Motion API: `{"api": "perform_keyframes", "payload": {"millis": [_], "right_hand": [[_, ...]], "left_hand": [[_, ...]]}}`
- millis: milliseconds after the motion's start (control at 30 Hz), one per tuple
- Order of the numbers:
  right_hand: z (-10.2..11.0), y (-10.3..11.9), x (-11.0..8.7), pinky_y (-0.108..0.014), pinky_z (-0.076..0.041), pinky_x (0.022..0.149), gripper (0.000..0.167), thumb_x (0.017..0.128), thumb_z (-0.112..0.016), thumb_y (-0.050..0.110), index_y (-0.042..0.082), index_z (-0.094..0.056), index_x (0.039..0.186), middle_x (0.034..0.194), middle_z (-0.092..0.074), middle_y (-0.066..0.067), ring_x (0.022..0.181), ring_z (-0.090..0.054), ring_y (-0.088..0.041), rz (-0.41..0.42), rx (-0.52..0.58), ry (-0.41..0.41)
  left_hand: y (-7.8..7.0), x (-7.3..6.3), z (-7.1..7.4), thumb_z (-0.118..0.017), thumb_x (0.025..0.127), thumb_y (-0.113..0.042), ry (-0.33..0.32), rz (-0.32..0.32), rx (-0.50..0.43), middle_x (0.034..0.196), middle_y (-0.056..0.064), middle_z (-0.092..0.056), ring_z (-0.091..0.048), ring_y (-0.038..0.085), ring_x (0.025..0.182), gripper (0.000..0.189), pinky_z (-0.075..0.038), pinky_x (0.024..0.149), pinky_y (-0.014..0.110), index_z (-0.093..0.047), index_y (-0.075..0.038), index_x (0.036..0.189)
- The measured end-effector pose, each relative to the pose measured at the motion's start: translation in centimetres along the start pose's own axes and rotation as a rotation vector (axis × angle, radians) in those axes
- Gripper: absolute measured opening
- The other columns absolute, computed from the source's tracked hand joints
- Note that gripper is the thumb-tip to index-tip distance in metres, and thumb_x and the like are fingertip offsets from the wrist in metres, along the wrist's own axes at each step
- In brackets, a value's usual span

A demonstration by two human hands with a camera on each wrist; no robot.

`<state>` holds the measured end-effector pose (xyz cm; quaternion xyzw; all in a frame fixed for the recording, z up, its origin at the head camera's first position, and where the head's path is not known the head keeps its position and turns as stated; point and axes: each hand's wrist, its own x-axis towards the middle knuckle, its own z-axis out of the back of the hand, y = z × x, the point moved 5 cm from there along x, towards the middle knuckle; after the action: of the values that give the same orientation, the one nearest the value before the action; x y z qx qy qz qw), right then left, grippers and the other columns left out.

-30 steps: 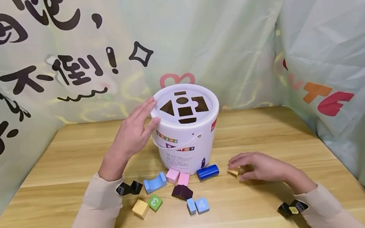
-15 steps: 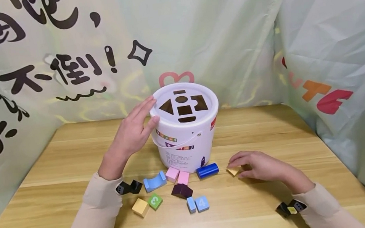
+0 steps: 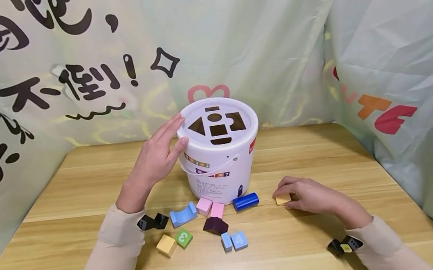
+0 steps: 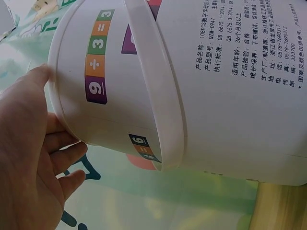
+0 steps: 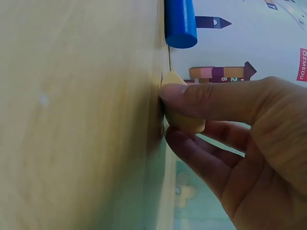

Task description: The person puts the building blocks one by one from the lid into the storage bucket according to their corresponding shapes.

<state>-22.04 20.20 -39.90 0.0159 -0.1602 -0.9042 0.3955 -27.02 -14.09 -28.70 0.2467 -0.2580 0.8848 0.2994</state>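
A white bucket (image 3: 220,166) stands on the table, its lid (image 3: 200,138) cut with holes of several shapes. Against the left side of the rim rests my left hand (image 3: 155,156), fingers fairly straight; in the left wrist view the thumb and fingertips touch the rim. To the right of the bucket, my right hand (image 3: 308,193) pinches a yellow wooden block (image 3: 282,199) between thumb and fingers, low at the tabletop. The right wrist view shows the thumb (image 5: 211,98) across one face of the block. A dark blue cylinder (image 3: 246,202) lies between this hand and the bucket.
In front of the bucket lie a light blue curved block (image 3: 183,215), pink blocks (image 3: 217,210), a dark purple block (image 3: 215,225), light blue blocks (image 3: 239,240), a green block (image 3: 184,238) and another yellow block (image 3: 166,245). Printed cloth (image 3: 248,35) hangs behind the table (image 3: 305,150).
My right fingers have closed in on the yellow block, which has turned and shifted slightly to the right. My left hand has kept its place on the bucket's rim.
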Motion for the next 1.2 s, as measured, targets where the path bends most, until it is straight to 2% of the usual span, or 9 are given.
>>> {"api": "perform_keyframes", "payload": {"millis": [133,300,467,633,733,933,1200], "right_hand": [[0.3,0.1,-0.1,-0.034,-0.054,0.077,0.032,0.083,-0.078,0.011,0.007,-0.072,0.114,0.105,-0.065,-0.001,0.089,-0.061,-0.013,-0.018,-0.049,0.011],[0.7,0.0,-0.2,-0.04,-0.055,0.082,0.031,0.085,-0.077,0.021,0.009,-0.073,0.113,0.106,-0.07,-0.002,0.096,-0.066,-0.018,-0.094,-0.074,0.022],[0.9,-0.3,-0.2,-0.033,-0.055,0.073,0.029,0.089,-0.073,0.03,0.01,-0.074,0.109,0.097,-0.072,0.003,0.083,-0.065,-0.008,-0.159,-0.052,0.011],[1.1,-0.4,0.0,-0.029,-0.055,0.069,0.02,0.092,-0.07,0.023,0.009,-0.073,0.106,0.091,-0.07,0.007,0.077,-0.062,-0.003,-0.136,-0.028,-0.068],[1.3,-0.3,0.0,-0.028,-0.054,0.068,0.016,0.092,-0.069,0.019,0.01,-0.072,0.105,0.086,-0.067,0.01,0.074,-0.06,-0.001,-0.126,-0.025,-0.086],[1.5,-0.3,0.0,-0.027,-0.052,0.065,0.013,0.091,-0.07,0.017,0.012,-0.067,0.103,0.078,-0.06,0.015,0.07,-0.055,0.001,-0.148,-0.012,-0.059],[1.4,-0.7,-0.2,-0.03,-0.054,0.068,0.02,0.09,-0.069,0.017,0.01,-0.068,0.109,0.082,-0.066,0.013,0.073,-0.06,0.0,-0.202,0.0,0.01]], "left_hand": [[0.0,0.0,0.0,-0.032,0.103,-0.055,0.001,0.0,0.001,0.155,0.009,-0.035,-0.035,0.03,0.14,0.066,-0.034,0.108,0.055,-0.039,-0.01,0.15],[0.1,0.0,-0.1,-0.03,0.102,-0.057,0.002,0.005,0.002,0.155,0.009,-0.035,-0.035,0.031,0.14,0.067,-0.034,0.108,0.055,-0.039,-0.01,0.15],[0.2,-0.1,-0.1,-0.03,0.102,-0.056,0.009,0.011,0.0,0.156,0.008,-0.034,-0.035,0.029,0.14,0.067,-0.035,0.108,0.055,-0.038,-0.011,0.151],[0.2,-0.1,-0.1,-0.03,0.102,-0.057,0.002,0.01,-0.004,0.155,0.008,-0.035,-0.036,0.029,0.139,0.067,-0.035,0.108,0.054,-0.039,-0.011,0.151],[0.2,0.0,-0.1,-0.03,0.102,-0.057,-0.003,0.006,-0.003,0.155,0.008,-0.035,-0.036,0.03,0.139,0.067,-0.035,0.107,0.054,-0.039,-0.011,0.15],[0.1,0.0,0.0,-0.032,0.103,-0.055,0.006,0.011,-0.01,0.156,0.008,-0.035,-0.035,0.03,0.14,0.065,-0.035,0.107,0.056,-0.038,-0.011,0.151],[0.2,0.0,0.0,-0.033,0.103,-0.054,0.007,0.012,-0.009,0.156,0.007,-0.034,-0.035,0.03,0.14,0.064,-0.034,0.108,0.055,-0.038,-0.011,0.151]]}}
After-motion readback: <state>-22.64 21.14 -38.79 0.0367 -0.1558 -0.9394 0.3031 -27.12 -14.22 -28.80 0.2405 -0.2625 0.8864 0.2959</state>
